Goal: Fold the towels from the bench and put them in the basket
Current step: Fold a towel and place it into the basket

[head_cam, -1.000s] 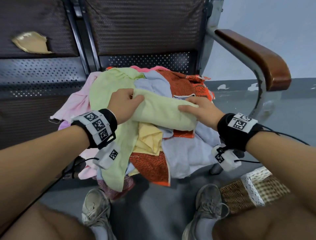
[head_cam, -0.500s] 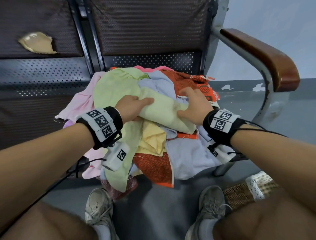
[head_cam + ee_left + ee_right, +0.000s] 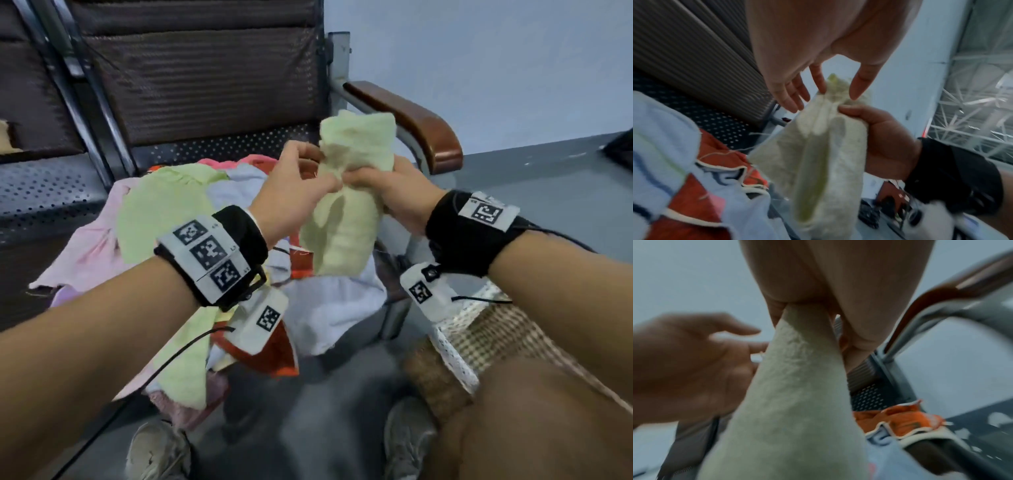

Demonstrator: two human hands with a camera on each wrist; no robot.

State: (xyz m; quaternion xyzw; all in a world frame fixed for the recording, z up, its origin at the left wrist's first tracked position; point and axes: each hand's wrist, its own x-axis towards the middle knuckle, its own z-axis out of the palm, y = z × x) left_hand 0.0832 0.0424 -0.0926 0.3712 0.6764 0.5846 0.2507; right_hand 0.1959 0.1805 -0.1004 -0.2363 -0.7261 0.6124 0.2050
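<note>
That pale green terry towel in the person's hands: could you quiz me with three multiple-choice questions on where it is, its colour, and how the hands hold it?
1. Where is the pale green terry towel?
A. in the basket
B. held up above the towel pile
C. on the floor

2. What colour is the bench armrest?
A. brown
B. white
C. blue

3. What is the right hand doing?
A. hanging empty
B. gripping the towel
C. resting on a knee

Answers: B, it hangs in the air over the heap of towels; A, the wood looks brown; B, its fingers curl round the towel.
</note>
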